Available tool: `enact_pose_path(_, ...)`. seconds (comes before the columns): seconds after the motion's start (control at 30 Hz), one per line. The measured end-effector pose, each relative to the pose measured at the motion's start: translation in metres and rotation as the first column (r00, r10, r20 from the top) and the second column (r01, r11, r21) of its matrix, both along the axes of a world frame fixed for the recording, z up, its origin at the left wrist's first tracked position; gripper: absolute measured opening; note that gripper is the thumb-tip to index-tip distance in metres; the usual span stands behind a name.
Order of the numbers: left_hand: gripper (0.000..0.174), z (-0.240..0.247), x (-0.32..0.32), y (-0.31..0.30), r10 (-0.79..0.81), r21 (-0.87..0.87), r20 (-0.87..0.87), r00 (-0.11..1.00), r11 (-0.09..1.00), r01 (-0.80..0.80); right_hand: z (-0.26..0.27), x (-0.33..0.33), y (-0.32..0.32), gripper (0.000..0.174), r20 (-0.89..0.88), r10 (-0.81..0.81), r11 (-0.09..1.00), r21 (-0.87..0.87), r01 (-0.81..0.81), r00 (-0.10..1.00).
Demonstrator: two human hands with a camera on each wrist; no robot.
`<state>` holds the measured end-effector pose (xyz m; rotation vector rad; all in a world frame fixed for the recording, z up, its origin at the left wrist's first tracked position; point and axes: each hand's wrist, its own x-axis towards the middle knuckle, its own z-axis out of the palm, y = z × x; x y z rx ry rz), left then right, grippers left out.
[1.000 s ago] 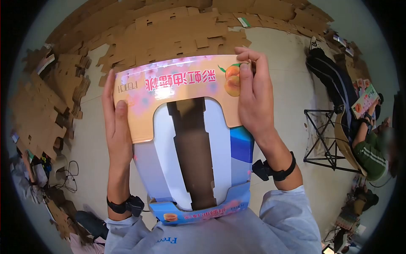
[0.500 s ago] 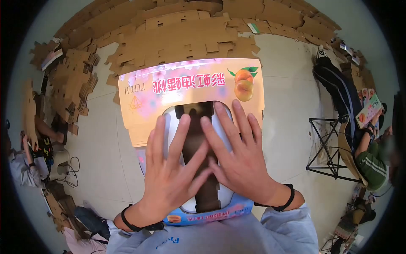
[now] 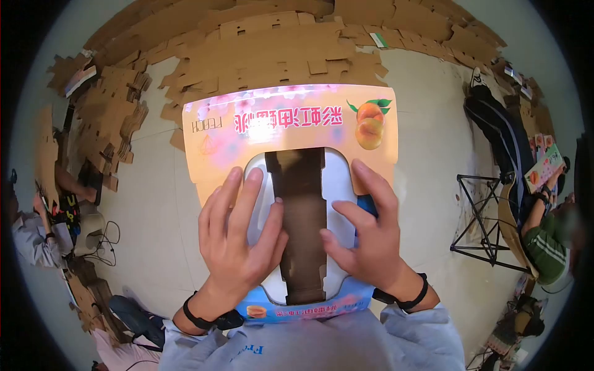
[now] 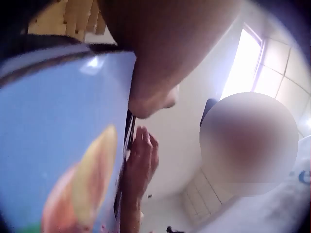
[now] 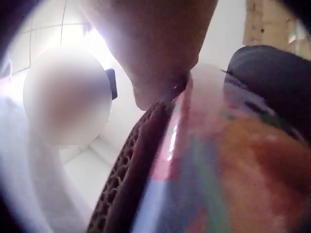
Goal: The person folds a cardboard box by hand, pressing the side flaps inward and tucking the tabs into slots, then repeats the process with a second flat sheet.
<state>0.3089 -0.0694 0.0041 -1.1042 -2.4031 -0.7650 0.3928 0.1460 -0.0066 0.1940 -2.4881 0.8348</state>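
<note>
A printed cardboard fruit box (image 3: 291,135) stands in front of the torso, with a peach picture and pink lettering on its orange far panel. Its near panel is blue, and white inner flaps (image 3: 336,173) flank a dark lengthwise gap. Over the left flap lies my left hand (image 3: 235,232), its fingers pointing away from me. My right hand (image 3: 374,232) is across the right flap, fingers spread and slightly bent, one fingertip at the orange panel's edge. In the left wrist view the box's blue side (image 4: 53,121) shows close up; the right wrist view has its corrugated edge (image 5: 119,174).
Flattened cardboard sheets (image 3: 260,52) cover the floor ahead, with more stacked cardboard (image 3: 105,117) on the left. To the right, a black-framed stool (image 3: 489,216) stands near a seated person (image 3: 544,241) holding a printed box. Another person (image 3: 37,235) sits at the left.
Both hands left the box's far corners and came back over the inner flaps. Since half a second ago they have moved apart, one to each side of the gap.
</note>
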Motion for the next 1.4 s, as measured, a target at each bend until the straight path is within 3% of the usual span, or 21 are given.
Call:
enact_pose_path(0.07, 0.029, -0.014, -0.001, -0.034, -0.136, 0.330, 0.200, 0.970, 0.942, 0.064, -0.001, 0.015, 0.017, 0.066, 0.014, -0.003, 0.995, -0.097, 0.005, 1.000)
enact_pose_path(0.17, 0.041, -0.030, 0.000, -0.078, 0.134, 0.449, 0.257, 0.957, 0.860, -0.242, -0.016, 0.066, 0.043, 0.083, 0.193, -0.022, 0.951, -0.298, 0.080, 0.981)
enact_pose_path(0.23, 0.053, -0.043, 0.024, -0.087, -0.012, 0.558, 0.493, 0.870, 0.771, -0.306, -0.032, 0.101, 0.041, 0.093, 0.446, 0.087, 0.859, -0.486, 0.160, 0.891)
enact_pose_path(0.3, 0.065, -0.045, 0.051, -0.085, -0.028, 0.459, 0.599, 0.800, 0.831, -0.314, -0.040, 0.131, 0.035, 0.099, 0.650, 0.281, 0.728, -0.623, 0.285, 0.706)
enact_pose_path(0.37, 0.079, -0.036, 0.081, -0.069, 0.136, 0.120, 0.582, 0.802, 0.961, -0.251, -0.037, 0.143, 0.017, 0.099, 0.700, 0.232, 0.715, -0.594, 0.370, 0.675)
enact_pose_path(0.47, 0.098, -0.034, 0.071, -0.055, 0.155, 0.131, 0.739, 0.656, 0.922, -0.365, -0.051, 0.151, 0.012, 0.099, 0.659, 0.206, 0.671, -0.633, 0.386, 0.723)
enact_pose_path(0.5, 0.096, -0.036, 0.069, -0.050, 0.130, 0.167, 0.725, 0.677, 0.919, -0.357, -0.053, 0.153, 0.012, 0.099, 0.629, 0.193, 0.656, -0.653, 0.377, 0.753)
enact_pose_path(0.57, 0.093, -0.042, 0.065, -0.039, 0.090, 0.244, 0.691, 0.718, 0.905, -0.348, -0.044, 0.147, 0.023, 0.097, 0.620, 0.172, 0.522, -0.717, 0.463, 0.766)
enact_pose_path(0.63, 0.094, -0.042, 0.060, -0.028, -0.055, 0.310, 0.692, 0.720, 0.923, -0.228, -0.047, 0.149, 0.040, 0.093, 0.575, 0.116, 0.351, -0.787, 0.508, 0.810)
enact_pose_path(0.7, 0.086, -0.042, 0.045, -0.019, -0.245, 0.398, 0.667, 0.704, 0.916, -0.058, -0.079, 0.182, 0.066, 0.089, 0.520, -0.004, 0.139, -0.845, 0.516, 0.854)
enact_pose_path(0.77, 0.075, -0.042, 0.015, -0.004, -0.464, 0.500, 0.607, 0.646, 0.854, 0.144, -0.139, 0.239, 0.113, 0.084, 0.615, -0.161, 0.005, -0.781, 0.624, 0.772)
enact_pose_path(0.8, 0.050, -0.042, -0.001, -0.002, -0.359, 0.344, 0.474, 0.804, 0.916, 0.207, -0.134, 0.249, 0.122, 0.081, 0.628, -0.156, -0.080, -0.777, 0.624, 0.762)
enact_pose_path(0.83, 0.039, -0.037, -0.006, -0.002, -0.146, 0.054, 0.389, 0.910, 0.989, 0.136, -0.130, 0.256, 0.130, 0.078, 0.639, -0.152, -0.166, -0.768, 0.618, 0.754)
enact_pose_path(0.9, 0.042, -0.065, -0.019, -0.008, -0.020, -0.113, 0.230, 0.973, 0.992, 0.047, -0.135, 0.261, 0.135, 0.072, 0.606, -0.154, -0.311, -0.779, 0.544, 0.780)
enact_pose_path(0.97, 0.035, -0.080, -0.021, -0.018, -0.012, -0.037, 0.231, 0.973, 0.999, 0.021, -0.158, 0.278, 0.122, 0.068, 0.542, -0.166, -0.439, -0.789, 0.430, 0.824)
enact_pose_path(1.07, 0.031, -0.088, -0.029, -0.019, 0.011, 0.074, 0.264, 0.964, 0.997, -0.031, -0.202, 0.287, 0.099, 0.062, 0.501, -0.216, -0.504, -0.793, 0.344, 0.838)
enact_pose_path(1.17, 0.031, -0.089, -0.031, -0.023, 0.043, 0.112, 0.243, 0.969, 0.991, -0.072, -0.327, 0.324, 0.118, 0.058, 0.820, -0.428, -0.800, -0.539, 0.262, 0.381)
enact_pose_path(1.23, 0.032, -0.091, -0.033, -0.027, 0.055, 0.126, 0.244, 0.968, 0.988, -0.088, -0.344, 0.291, 0.115, 0.052, 0.957, -0.210, -0.732, -0.288, 0.617, 0.198)
enact_pose_path(1.3, 0.032, -0.095, -0.033, -0.031, 0.045, 0.142, 0.244, 0.969, 0.987, -0.082, -0.397, 0.261, 0.121, 0.049, 0.896, -0.311, -0.719, -0.439, 0.539, 0.316)
enact_pose_path(1.33, 0.033, -0.096, -0.035, -0.031, 0.045, 0.141, 0.239, 0.970, 0.987, -0.081, -0.382, 0.226, 0.114, 0.049, 0.853, -0.292, -0.600, -0.516, 0.611, 0.433)
enact_pose_path(1.4, 0.034, -0.096, -0.034, -0.032, 0.053, 0.140, 0.238, 0.970, 0.986, -0.088, -0.390, 0.209, 0.130, 0.050, 0.795, -0.177, -0.521, -0.575, 0.630, 0.580)
